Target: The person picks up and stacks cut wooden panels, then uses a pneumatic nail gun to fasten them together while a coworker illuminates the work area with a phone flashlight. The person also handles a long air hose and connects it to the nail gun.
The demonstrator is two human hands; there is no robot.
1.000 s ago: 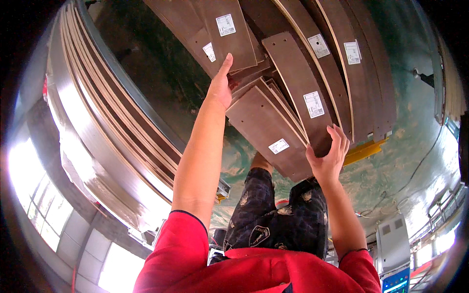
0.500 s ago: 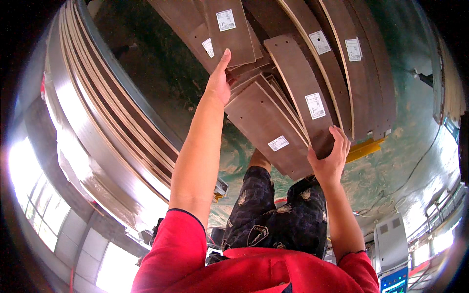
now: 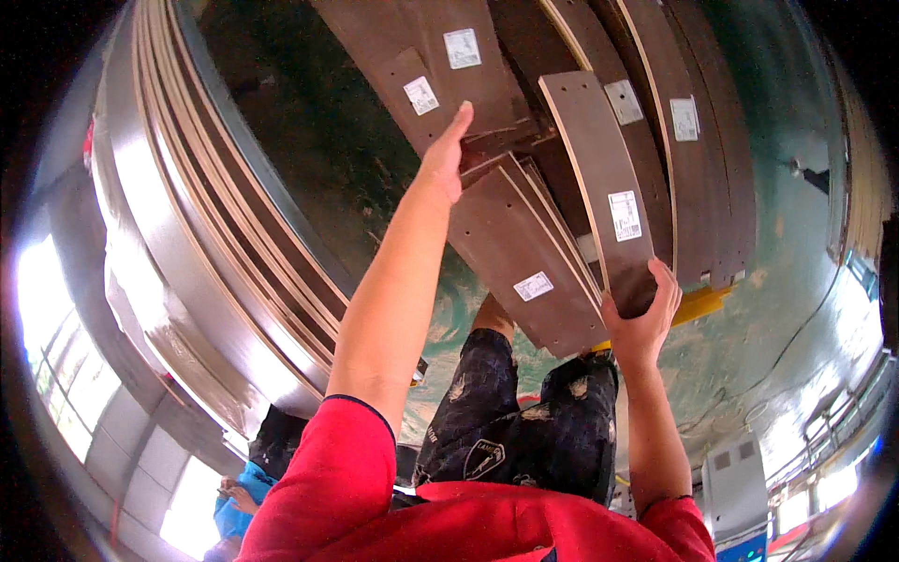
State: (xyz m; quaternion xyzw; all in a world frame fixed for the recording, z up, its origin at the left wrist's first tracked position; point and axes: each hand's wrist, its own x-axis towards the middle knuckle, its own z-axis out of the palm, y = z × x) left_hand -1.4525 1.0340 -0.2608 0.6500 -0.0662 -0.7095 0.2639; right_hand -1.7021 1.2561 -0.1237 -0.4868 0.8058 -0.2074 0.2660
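Tall board pile [image 3: 178,253] at left. Wide brown board [image 3: 515,234] between hands, beside narrow brown board [image 3: 592,140]. Narrow brown board's near end lies between right hand's [image 3: 643,328] thumb and fingers [image 3: 667,281], gripped edge to edge. Left hand [image 3: 442,169] at wide brown board's upper corner, thumb extended; other fingers hidden, grip unclear.

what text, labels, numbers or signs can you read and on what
White label on the narrow board at the right hand: too small to read.
White label on the wider board to its left: too small.
Four white labels on boards farther up: too small.
Shield-shaped badge on the dark shorts: lettering, not copied here.
Blue panel, lower right: nothing legible.
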